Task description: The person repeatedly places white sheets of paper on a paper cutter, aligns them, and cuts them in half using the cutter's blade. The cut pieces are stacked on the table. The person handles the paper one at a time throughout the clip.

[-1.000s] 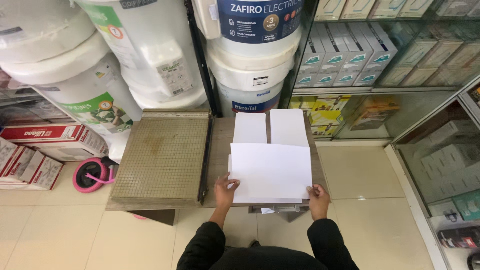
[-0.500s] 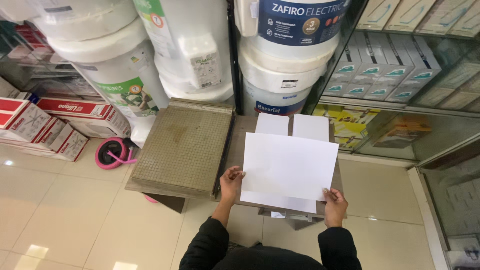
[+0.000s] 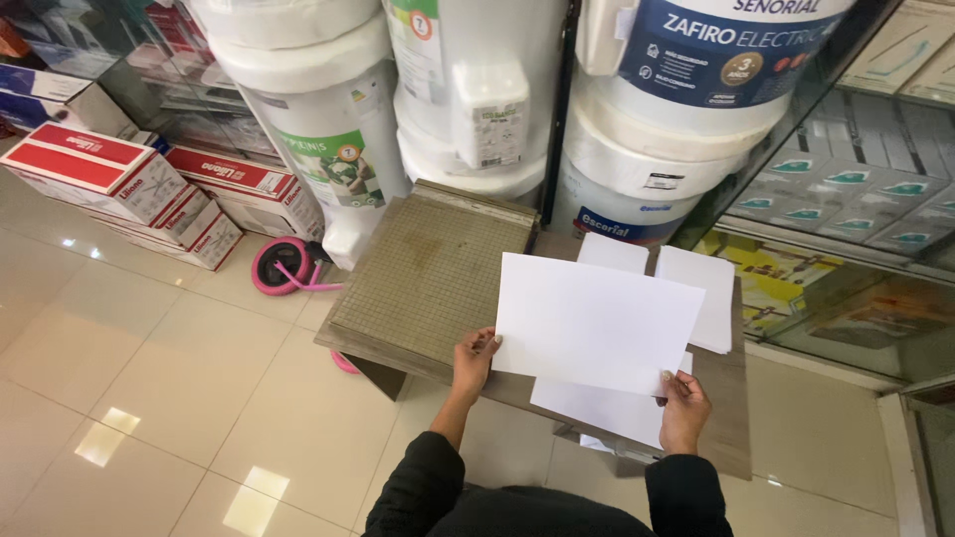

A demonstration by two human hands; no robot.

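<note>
— Two hands on one item: left hand (image 3: 474,360) and right hand (image 3: 683,410) each pinch a lower corner of the large white sheet (image 3: 595,320), fingers closed on its edge.

— Position?

— Held flat above the wooden table (image 3: 731,438), over the loose white sheets (image 3: 696,290), beside the grid-lined cutting board (image 3: 430,270).

We hold one blank white sheet (image 3: 595,323) flat, slightly tilted, by its two near corners, above further white sheets (image 3: 609,410) lying on the worktop (image 3: 731,418).
</note>
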